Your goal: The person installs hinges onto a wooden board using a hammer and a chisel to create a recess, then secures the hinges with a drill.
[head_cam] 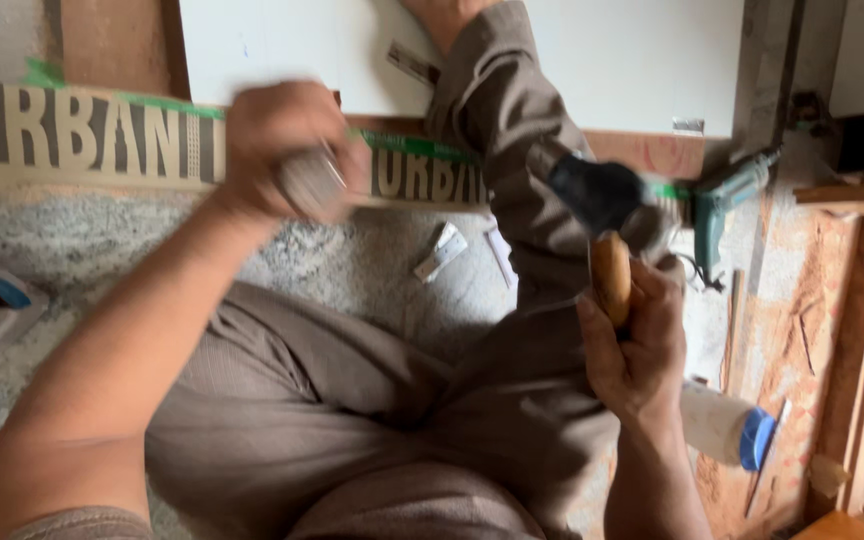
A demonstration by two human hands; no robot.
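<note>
From the head camera, I start at the left: my left hand (pixel 277 150) is closed in a fist around a small grey metal piece (pixel 314 182), too blurred for me to name, though it may be a chisel or punch. That fist sits against the long printed strip (pixel 82 135), which runs left to right across the far side of the scene with a line of green tape (pixel 412 146) along its far edge. Beyond the strip is a white panel (pixel 612 60).

Moving right, past my bent knee in brown trousers (pixel 512 180), my right hand (pixel 637 345) has a tight grip on the wooden handle of a hammer (pixel 607 235). The handle points up and away from me; the dark head is at the far end, smeared by motion.

The relation that counts: the grey piece lies to the left of the hammer head and a little farther away, with my knee between them. The hammer's long axis runs near to far, crossing the strip's left-right line.

Farther right, a teal power drill (pixel 727 205) rests on the floor, and a white bottle with a blue cap (pixel 727 425) lies just beside my right wrist.
</note>
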